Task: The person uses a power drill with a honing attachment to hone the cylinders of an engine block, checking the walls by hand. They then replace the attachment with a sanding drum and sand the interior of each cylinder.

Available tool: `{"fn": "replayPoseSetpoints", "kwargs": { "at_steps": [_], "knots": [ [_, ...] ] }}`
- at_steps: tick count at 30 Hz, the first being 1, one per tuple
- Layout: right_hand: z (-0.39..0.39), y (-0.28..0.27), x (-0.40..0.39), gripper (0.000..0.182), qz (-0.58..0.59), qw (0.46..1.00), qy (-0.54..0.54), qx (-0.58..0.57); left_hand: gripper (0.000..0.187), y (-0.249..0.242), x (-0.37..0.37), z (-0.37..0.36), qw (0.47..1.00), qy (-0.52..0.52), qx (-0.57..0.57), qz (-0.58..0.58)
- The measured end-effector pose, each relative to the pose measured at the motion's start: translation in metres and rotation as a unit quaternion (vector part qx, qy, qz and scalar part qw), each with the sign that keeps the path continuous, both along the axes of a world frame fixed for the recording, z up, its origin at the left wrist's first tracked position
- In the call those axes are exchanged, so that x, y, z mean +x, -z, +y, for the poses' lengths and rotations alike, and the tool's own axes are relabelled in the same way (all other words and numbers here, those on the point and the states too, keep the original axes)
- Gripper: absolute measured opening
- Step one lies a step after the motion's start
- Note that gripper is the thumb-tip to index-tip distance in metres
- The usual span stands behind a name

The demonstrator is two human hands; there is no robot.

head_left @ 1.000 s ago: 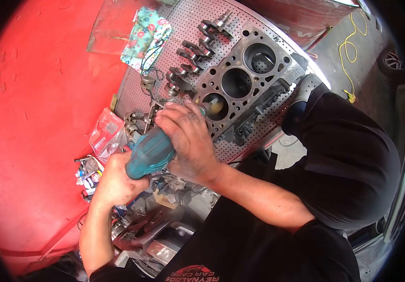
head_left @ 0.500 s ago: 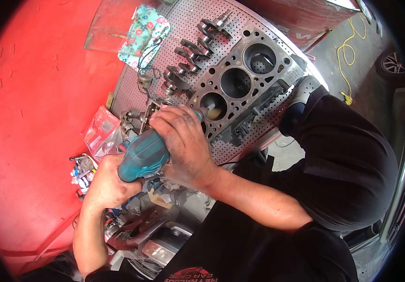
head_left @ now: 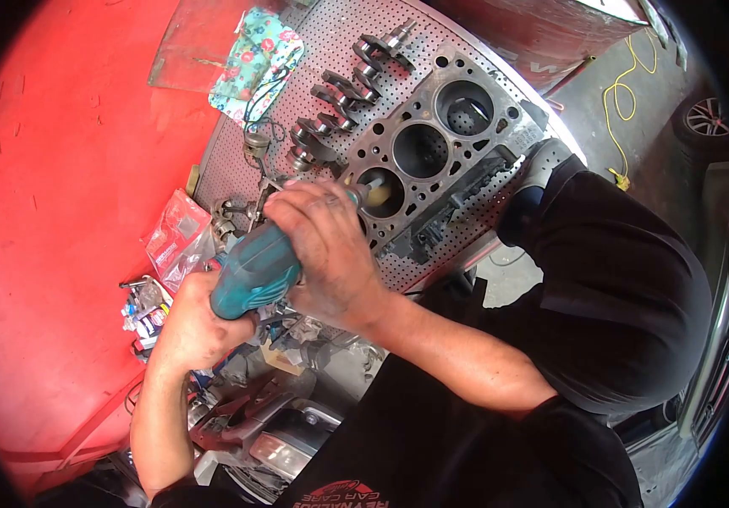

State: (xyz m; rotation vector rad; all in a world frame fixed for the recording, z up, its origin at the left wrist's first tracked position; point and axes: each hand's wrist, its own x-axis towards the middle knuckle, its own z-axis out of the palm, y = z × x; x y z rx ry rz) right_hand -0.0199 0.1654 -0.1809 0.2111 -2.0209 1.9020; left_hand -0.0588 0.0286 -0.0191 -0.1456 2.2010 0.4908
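Red surface: a broad, scuffed red panel (head_left: pixel 60 212) fills the left side.
Packet: a clear plastic bag with red printing (head_left: pixel 178 241) lies at the panel's edge.
Left hand: the person's left hand (head_left: pixel 203 326) is clenched around the rear grip of the drill.
Drill: the teal and black power drill (head_left: pixel 256 271) slants up and rightward, its nose at the block.
Cloth: a turquoise floral cloth (head_left: pixel 258 63) lies beyond the drill, a dark cord across it.
Right hand: the person's right hand (head_left: pixel 335 254) grasps the drill's front from above, fingers curled over the housing (the knuckles look grimy).
Crankshaft: a dark steel crankshaft (head_left: pixel 346 93) lies beside the block on a grey perforated sheet (head_left: pixel 330 38).
Bore: a blurred, yellowish round tool head (head_left: pixel 377 196) sits in the opening nearest the hands.
Block: the grey metal engine block (head_left: pixel 466 72) rests on the sheet, three round bores in plain view.
Foot: a grey shoe (head_left: pixel 544 162) on a black-clad leg (head_left: pixel 618 254) is just beside the block.
Cord: a yellow cable (head_left: pixel 621 102) loops on the floor, far right.
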Motion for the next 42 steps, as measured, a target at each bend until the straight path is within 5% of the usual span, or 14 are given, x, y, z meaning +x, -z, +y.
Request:
{"fn": "replayPoseSetpoints", "kwargs": {
  "at_steps": [11, 21, 25, 27, 28, 31, 34, 39, 42],
  "knots": [
    [-0.011, -0.015, 0.015, 0.075, 0.041, 0.998, -0.042, 0.036, 0.017, -0.003, 0.044, -0.024, 0.996, -0.074, 0.023, 0.046],
    [-0.009, -0.017, 0.026, 0.074, 0.089, 0.994, 0.009, 0.063, 0.02, 0.008, 0.053, -0.034, 0.992, -0.003, 0.068, 0.103],
    [-0.016, -0.035, 0.048, 0.059, 0.181, 0.974, -0.047, 0.131, 0.047, -0.008, 0.113, -0.058, 0.992, -0.076, 0.071, 0.068],
    [-0.023, -0.038, 0.062, 0.051, 0.247, 0.951, -0.118, 0.143, 0.083, -0.009, 0.16, -0.103, 0.944, -0.22, 0.243, -0.048],
    [-0.029, -0.035, 0.074, 0.041, 0.26, 0.94, -0.15, 0.161, 0.1, 0.012, 0.189, -0.132, 0.861, -0.262, 0.424, -0.1],
    [-0.052, -0.042, 0.106, 0.038, 0.319, 0.907, -0.219, 0.164, 0.103, 0.074, 0.266, -0.134, 0.645, -0.532, 0.542, 0.084],
    [-0.072, -0.047, 0.137, 0.038, 0.375, 0.849, -0.312, 0.201, 0.097, 0.128, 0.301, -0.112, 0.492, -0.614, 0.591, 0.179],
    [-0.077, -0.056, 0.168, 0.042, 0.36, 0.747, -0.41, 0.38, 0.092, 0.166, 0.341, -0.088, 0.409, -0.63, 0.627, 0.207],
    [-0.051, -0.08, 0.138, 0.031, 0.258, 0.764, -0.41, 0.426, 0.091, 0.175, 0.364, -0.082, 0.388, -0.624, 0.645, 0.209]
  ]
}}
